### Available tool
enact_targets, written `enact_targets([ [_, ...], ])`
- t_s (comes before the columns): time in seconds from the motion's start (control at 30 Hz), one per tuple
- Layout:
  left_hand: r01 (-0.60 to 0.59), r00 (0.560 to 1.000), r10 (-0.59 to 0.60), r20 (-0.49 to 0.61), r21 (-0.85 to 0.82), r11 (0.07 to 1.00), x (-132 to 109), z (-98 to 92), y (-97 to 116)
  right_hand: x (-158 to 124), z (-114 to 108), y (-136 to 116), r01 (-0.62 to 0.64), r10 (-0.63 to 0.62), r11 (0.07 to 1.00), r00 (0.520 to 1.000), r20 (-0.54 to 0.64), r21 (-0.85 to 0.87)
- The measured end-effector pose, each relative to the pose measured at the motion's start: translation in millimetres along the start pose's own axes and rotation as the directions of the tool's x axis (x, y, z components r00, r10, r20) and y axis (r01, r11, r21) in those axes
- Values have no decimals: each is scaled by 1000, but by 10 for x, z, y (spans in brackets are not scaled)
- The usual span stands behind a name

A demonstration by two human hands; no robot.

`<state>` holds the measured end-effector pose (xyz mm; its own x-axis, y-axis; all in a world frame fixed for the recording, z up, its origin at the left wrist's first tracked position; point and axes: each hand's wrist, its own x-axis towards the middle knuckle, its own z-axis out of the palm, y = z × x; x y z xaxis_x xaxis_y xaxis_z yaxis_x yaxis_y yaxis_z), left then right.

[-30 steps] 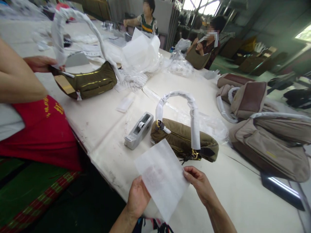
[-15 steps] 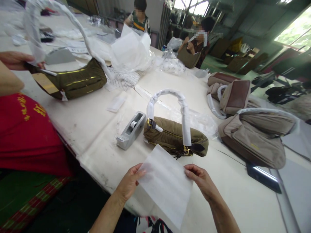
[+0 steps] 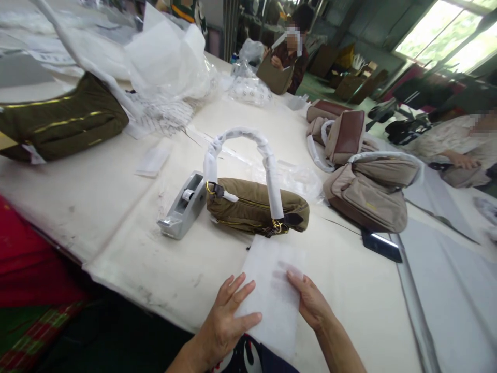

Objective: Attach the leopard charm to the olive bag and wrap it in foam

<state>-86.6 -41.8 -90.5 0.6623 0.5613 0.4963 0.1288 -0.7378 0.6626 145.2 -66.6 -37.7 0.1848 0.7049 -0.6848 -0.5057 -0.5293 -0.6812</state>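
Note:
A white translucent sheet [image 3: 272, 300] is held low over the table's front edge. My right hand [image 3: 312, 300] pinches its right side, thumb on top and fingers showing faintly through from behind. At the sheet's left edge, my left hand [image 3: 233, 316] has its fingers spread and touches it. Just beyond the sheet lies an olive handbag [image 3: 252, 207], its raised handle [image 3: 243, 135] wrapped in white. A grey tape dispenser [image 3: 182, 210] stands close to the bag's left end.
Grey-brown bags [image 3: 368, 199] and a phone [image 3: 382, 246] lie to the right. Another olive bag [image 3: 66, 122] is at left, near crumpled white wrapping [image 3: 166, 62]. Co-workers are around the table; one [image 3: 291, 57] holds a bag at the back.
My left hand has gone from pinching the sheet to spread fingers along its left edge. The sheet now looks narrower and more upright. The view has swung right.

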Motion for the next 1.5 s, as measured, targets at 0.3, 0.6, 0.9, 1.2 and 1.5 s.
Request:
enact_targets([
  [0.3,411,865,-483,-138,-360,838,147,89,-249,-179,-712,-187,15,-31,926,999,-37,-378],
  [0.6,408,760,-486,-431,-266,873,1397,469,-407,-201,-941,-495,81,-146,860,985,-91,-504],
  [0.9,586,634,-766,-106,-580,566,1495,444,-158,-153,-726,-548,101,-106,896,994,12,-433],
  [1.2,564,557,-830,-20,-724,397,1283,375,107,131,-46,-296,131,-90,962,981,174,-242],
  [1.5,540,632,-745,-214,-568,621,1168,387,92,173,44,-442,-27,43,998,924,380,-48],
])
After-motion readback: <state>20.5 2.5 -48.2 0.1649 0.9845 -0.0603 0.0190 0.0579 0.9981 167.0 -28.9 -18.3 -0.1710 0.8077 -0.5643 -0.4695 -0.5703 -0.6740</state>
